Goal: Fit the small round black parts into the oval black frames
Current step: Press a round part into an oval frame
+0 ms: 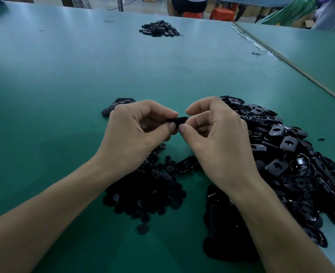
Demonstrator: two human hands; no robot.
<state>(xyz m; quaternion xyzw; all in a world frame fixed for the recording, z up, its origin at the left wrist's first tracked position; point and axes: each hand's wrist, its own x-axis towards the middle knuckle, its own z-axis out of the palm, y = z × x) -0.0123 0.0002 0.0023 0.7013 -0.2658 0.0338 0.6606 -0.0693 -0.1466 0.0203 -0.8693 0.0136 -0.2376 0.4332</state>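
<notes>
Bare and angled inward from the bottom corners, the left forearm (44,213) and right forearm (281,223) converge above the green table (64,75). The left hand (135,125) and right hand (216,131) meet knuckles up, fingers curled, each pinching one end of a small black piece (177,120) between thumb and forefinger; too little of it shows to tell whether it is a frame, a round part or both joined. Under the wrists lies a heap of round parts (148,192), with one stray round part (143,229) nearest the viewer. A much larger heap of oval frames (292,160) spreads from just beside the right hand toward the table's right edge. A few black pieces (121,102) lie just beyond the left knuckles. To the left and ahead the tabletop is bare as far as a distant black pile (158,28). A raised strip (292,66) runs diagonally along the right, where a second table adjoins.
</notes>
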